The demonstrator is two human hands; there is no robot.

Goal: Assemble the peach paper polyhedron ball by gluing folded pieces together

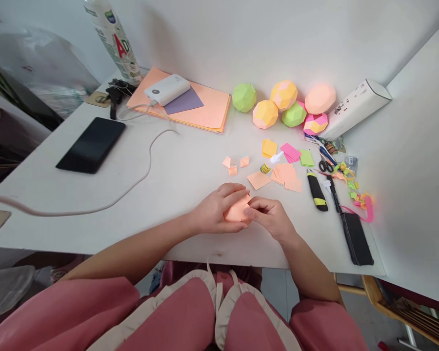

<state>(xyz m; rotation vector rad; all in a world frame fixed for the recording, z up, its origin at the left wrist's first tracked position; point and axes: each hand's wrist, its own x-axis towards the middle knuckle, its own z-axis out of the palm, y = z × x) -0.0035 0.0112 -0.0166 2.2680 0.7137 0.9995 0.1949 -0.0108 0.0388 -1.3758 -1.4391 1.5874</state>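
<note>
A peach folded-paper ball (237,210) sits just above the near part of the white table. My left hand (219,208) is wrapped round its left side, fingers over the top and thumb below. At its right edge, my right hand (270,214) pinches the paper between thumb and fingers; part of the ball is hidden there. Beyond the hands lie three small folded peach pieces (233,170), a peach paper square (258,180) and a fan of peach squares (287,176). A small glue bottle (265,168) lies among them with its white cap (277,157) nearby.
Finished paper balls (283,95) line the back wall. Yellow (269,147), pink (290,152) and green squares (307,158) lie before them. At right are a box cutter (316,191), scissors (326,165) and a black phone (356,238). A tablet (91,145) and a cable (131,187) occupy the left.
</note>
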